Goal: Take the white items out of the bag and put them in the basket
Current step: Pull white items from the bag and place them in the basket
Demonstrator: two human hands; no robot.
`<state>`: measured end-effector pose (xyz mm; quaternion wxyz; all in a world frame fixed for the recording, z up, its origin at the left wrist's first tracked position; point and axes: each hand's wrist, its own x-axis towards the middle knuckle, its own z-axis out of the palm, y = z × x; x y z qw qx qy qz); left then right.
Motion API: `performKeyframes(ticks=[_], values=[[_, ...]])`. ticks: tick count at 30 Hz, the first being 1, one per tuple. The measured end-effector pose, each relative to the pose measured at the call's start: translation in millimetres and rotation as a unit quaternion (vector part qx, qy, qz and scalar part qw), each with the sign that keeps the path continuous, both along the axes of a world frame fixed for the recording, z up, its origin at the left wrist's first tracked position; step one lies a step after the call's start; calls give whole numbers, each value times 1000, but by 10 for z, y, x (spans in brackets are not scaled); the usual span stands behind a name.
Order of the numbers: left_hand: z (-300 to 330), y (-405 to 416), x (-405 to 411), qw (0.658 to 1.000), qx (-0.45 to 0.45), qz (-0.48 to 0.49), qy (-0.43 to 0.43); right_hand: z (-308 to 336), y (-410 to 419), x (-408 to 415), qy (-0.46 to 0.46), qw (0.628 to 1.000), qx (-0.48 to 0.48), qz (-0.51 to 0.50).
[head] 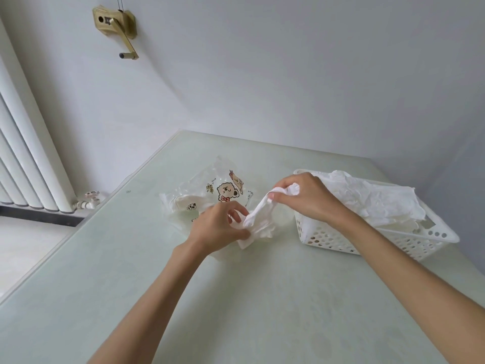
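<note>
A clear plastic bag (210, 185) printed with cartoon bears lies on the table (236, 298), with more white material showing inside it. My left hand (220, 227) grips the bag's near opening. My right hand (301, 198) pinches a white crumpled item (259, 214), which stretches from the bag's mouth up toward the right. To the right stands a white perforated plastic basket (341, 240) holding several crumpled white items (380, 200).
The pale green table meets the wall at the back. Its left edge drops to the floor beside a white radiator (23, 153) with a valve (90, 200). A brass crank (118, 24) is mounted high on the wall.
</note>
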<state>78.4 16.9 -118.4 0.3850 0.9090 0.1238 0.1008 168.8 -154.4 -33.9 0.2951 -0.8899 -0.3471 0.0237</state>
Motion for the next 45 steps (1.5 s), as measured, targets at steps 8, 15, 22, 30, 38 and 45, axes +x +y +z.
performKeyframes(ticks=[8,15,22,30,38,45], values=[[-35,-11,-10,1000,19,0,3,36,-76,17,-4,988,149,-37],[-58,7,5,1000,19,4,7,109,-123,42,8,958,275,-83],[17,30,97,999,28,1,43,206,-139,9,171,955,239,-49],[278,186,23,988,-32,-95,115,443,-236,35,249,881,394,-79],[1006,-272,120,974,-101,-164,-120,687,-521,-44,346,851,395,8],[1185,-757,330,971,-153,-141,-115,571,-928,117,202,889,375,-169]])
